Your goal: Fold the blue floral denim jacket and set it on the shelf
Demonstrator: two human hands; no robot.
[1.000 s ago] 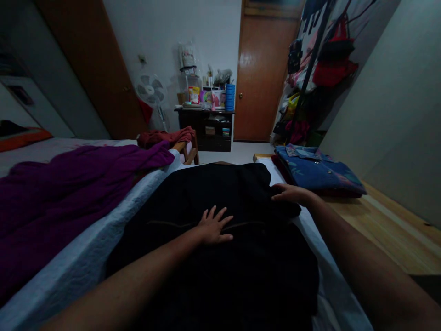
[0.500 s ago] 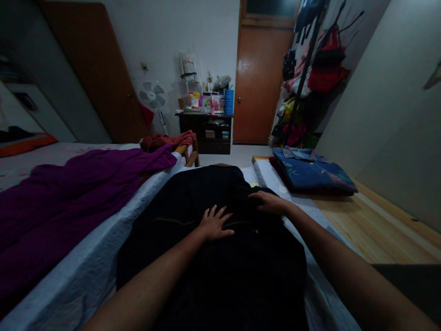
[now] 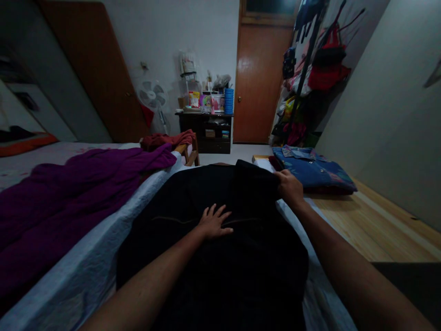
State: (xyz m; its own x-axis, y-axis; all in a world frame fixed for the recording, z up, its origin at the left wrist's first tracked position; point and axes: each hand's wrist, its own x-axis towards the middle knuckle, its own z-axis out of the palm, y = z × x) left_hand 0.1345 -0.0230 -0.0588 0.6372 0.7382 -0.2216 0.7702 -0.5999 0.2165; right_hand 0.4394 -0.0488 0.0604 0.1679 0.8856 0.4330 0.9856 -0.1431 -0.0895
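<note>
A black garment [image 3: 213,266], perhaps a jacket, lies spread over the bed in front of me; its exact kind is hard to make out in the dim light. A thin pale line crosses its upper part. My left hand [image 3: 214,223] rests flat on the middle of the cloth with its fingers spread. At the far right corner, my right hand [image 3: 290,186] pinches the garment's edge and holds it slightly raised. Just beyond that hand sits a folded blue patterned shirt [image 3: 317,169] on top of dark red cloth.
A purple blanket [image 3: 82,193] covers much of the left side. The bed's pale sheet [image 3: 79,257] shows around the garment. On the right runs a wooden board [image 3: 365,225]. A dark cabinet [image 3: 188,126], a white fan [image 3: 152,95] and a wooden door [image 3: 260,82] stand at the back.
My right hand has moved right and outward, going from lying over the garment to gripping its far right edge, which is now pulled out and lifted. My left hand has stayed put.
</note>
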